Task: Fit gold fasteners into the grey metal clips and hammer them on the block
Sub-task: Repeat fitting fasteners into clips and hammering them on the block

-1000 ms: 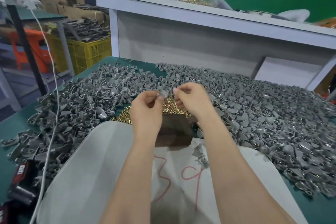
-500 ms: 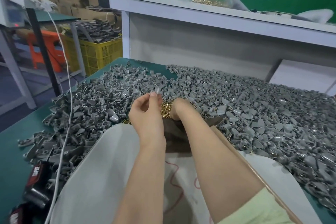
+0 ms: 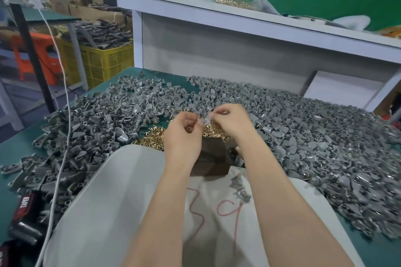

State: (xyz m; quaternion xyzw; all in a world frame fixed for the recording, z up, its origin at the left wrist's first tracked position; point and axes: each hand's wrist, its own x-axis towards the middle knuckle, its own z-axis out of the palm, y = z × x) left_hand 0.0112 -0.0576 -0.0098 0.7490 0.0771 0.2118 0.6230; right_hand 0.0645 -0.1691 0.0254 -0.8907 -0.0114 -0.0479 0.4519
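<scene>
My left hand [image 3: 184,134] pinches a small grey metal clip [image 3: 207,119] above the dark block [image 3: 213,159]. My right hand [image 3: 231,118] meets it from the right, its fingertips pinched on a gold fastener at the clip; the fingers mostly hide the fastener. A heap of gold fasteners [image 3: 152,139] lies just beyond the block, partly behind my hands. Loose grey clips [image 3: 303,136] cover the green table in a wide pile. No hammer is in view.
A white sack [image 3: 121,191] with red marks lies in front of the block, with three clips [image 3: 239,188] on it. A black tool [image 3: 26,206] and a white cable [image 3: 63,141] lie at left. A yellow crate [image 3: 104,60] stands beyond the table. A shelf [image 3: 282,34] holds bagged fasteners [image 3: 234,2].
Half a second ago my right hand was down in the gold fastener heap. It has come back up to the clip, which my left hand kept holding.
</scene>
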